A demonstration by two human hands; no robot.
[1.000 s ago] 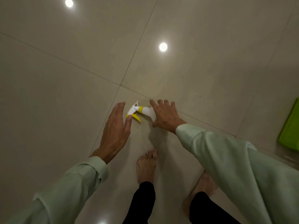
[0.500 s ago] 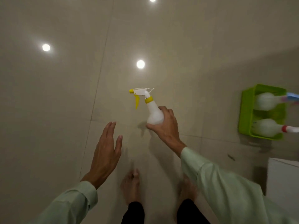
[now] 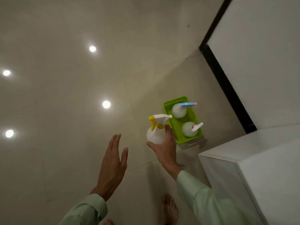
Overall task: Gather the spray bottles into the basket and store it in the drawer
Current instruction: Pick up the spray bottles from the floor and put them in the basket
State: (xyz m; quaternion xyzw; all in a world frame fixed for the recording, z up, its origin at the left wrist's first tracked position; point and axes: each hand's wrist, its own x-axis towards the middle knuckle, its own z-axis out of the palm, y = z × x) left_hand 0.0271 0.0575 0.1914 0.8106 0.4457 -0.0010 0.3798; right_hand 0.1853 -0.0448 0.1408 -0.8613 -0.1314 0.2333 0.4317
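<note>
My right hand (image 3: 164, 146) grips a white spray bottle with a yellow trigger and collar (image 3: 155, 132), held upright above the floor just left of the green basket (image 3: 172, 122). The basket sits on the tiled floor and holds two white bottles standing upright: one with a blue trigger head (image 3: 179, 110) at the far end, one with a white and red head (image 3: 190, 129) at the near end. My left hand (image 3: 113, 163) hovers flat with fingers straight, holding nothing, to the left of the held bottle.
A white cabinet (image 3: 259, 168) stands at the right, close to the basket. A white wall with a black skirting strip (image 3: 227, 88) runs behind it. Beige glossy floor tiles with ceiling-light reflections fill the left. My bare feet (image 3: 168, 208) show at the bottom.
My right hand lifted the yellow-trigger bottle off the floor and carried it right, up to the basket. My left hand let go of it. The view swung right, bringing the basket and cabinet in.
</note>
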